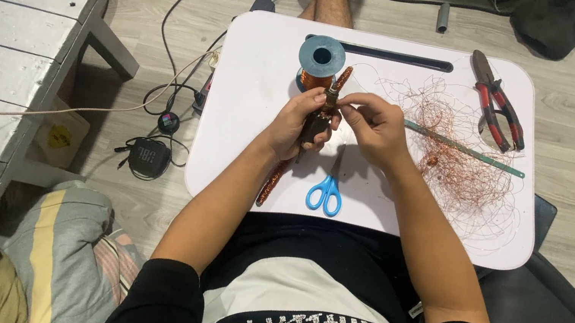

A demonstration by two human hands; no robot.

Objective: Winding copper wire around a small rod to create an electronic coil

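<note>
looking down (head view): both hands meet over the white desk (pixel 245 139), in front of the wire spool (pixel 321 61).
left hand (pixel 299 125): wrapped around a dark copper-wound rod (pixel 318 122), fingers closed on it.
rod axis: runs near to far, tilted slightly right at the top.
right hand (pixel 374 125): just right of the rod, fingertips pressed together at its top, seemingly pinching fine wire.
nearby: blue scissors (pixel 326 193) close below; tangled copper wire (pixel 458 154) and red pliers (pixel 497 102) to the right.

Both forearms reach forward and converge over the lap. The left hand (pixel 299 121) is curled in a fist-like grip, thumb side up. The right hand (pixel 378 126) meets it from the right, thumb and forefinger pinched together at the left hand's top.
</note>
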